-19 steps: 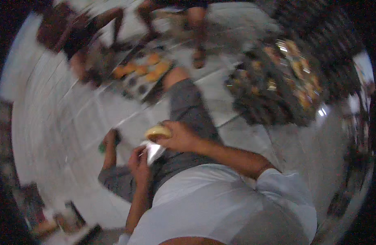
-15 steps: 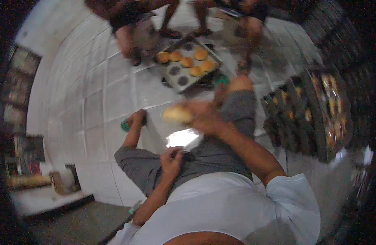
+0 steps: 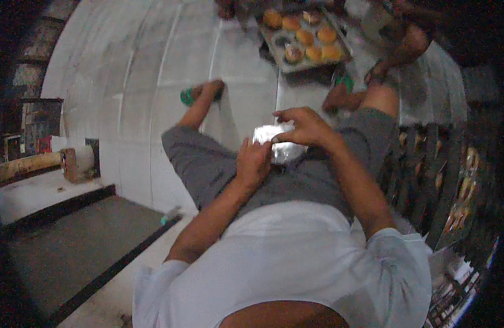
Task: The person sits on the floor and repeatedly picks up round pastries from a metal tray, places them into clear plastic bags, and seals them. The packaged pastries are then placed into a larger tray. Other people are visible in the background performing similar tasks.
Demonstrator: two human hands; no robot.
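A shiny, silvery-white plastic bag (image 3: 281,152) lies over my lap, bright with glare. On its left edge, my left hand (image 3: 253,164) is closed with the fingertips pressed to it. My right hand (image 3: 311,130) curves over the upper right of the bag, thumb against the plastic and forefinger stretched past it. No bun shows in that hand; whether one is inside the bag is hidden by glare. Beyond my feet, a metal tray (image 3: 313,65) holds several round golden buns (image 3: 305,37), well apart from both hands.
Other people sit across the tray, one person's leg (image 3: 408,46) showing at its right. Dark racks (image 3: 454,180) with packed bread stand at my right. A low ledge (image 3: 41,199) with a roll-like object (image 3: 71,164) is at left. White tiled floor (image 3: 148,104) stretches ahead.
My right hand, which was swinging a bun in above the bag, is now at the bag without a visible bun. My left hand has shifted up beside it. The view has tilted and turned.
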